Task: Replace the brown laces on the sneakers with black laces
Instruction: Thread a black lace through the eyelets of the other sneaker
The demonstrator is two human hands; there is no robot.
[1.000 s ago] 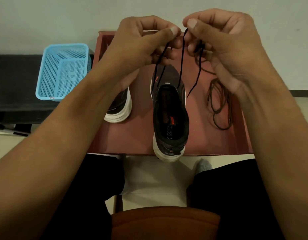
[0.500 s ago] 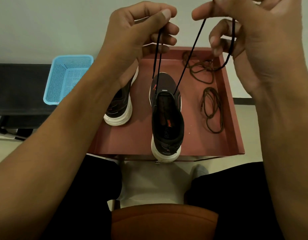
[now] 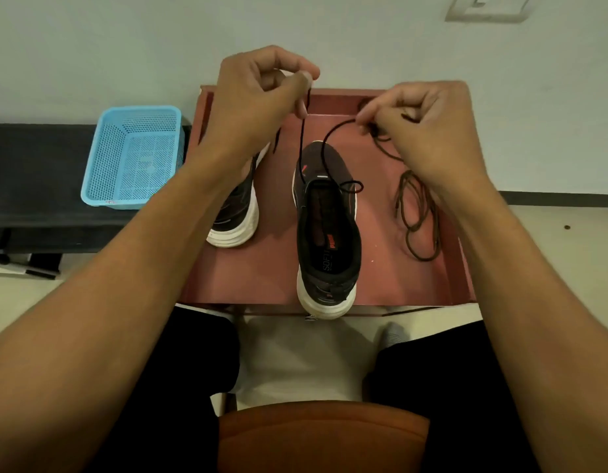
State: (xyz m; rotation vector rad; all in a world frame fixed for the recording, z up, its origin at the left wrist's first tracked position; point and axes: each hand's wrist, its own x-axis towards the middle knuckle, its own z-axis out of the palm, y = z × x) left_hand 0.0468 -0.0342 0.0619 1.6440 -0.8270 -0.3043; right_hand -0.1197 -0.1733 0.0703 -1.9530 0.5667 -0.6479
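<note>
A dark sneaker with a white sole (image 3: pixel 326 240) stands in the middle of a reddish tray (image 3: pixel 272 278), heel toward me. A black lace (image 3: pixel 301 148) runs up from its front eyelets in two strands. My left hand (image 3: pixel 261 93) pinches the left strand above the shoe. My right hand (image 3: pixel 422 124) pinches the right strand, which curves slack down to the shoe. A second dark sneaker (image 3: pixel 237 213) stands at the left, partly hidden by my left forearm. Brown laces (image 3: pixel 417 213) lie loose on the tray's right side.
A light blue mesh basket (image 3: pixel 133 158) sits on a dark bench (image 3: pixel 33 172) left of the tray. A pale wall stands behind the tray. My knees and an orange-brown seat edge (image 3: pixel 323 428) are at the bottom.
Both hands came down from high above the shoe. The right hand dropped farther and the right strand went from taut to slack. A small loop of lace now lies beside the shoe's opening.
</note>
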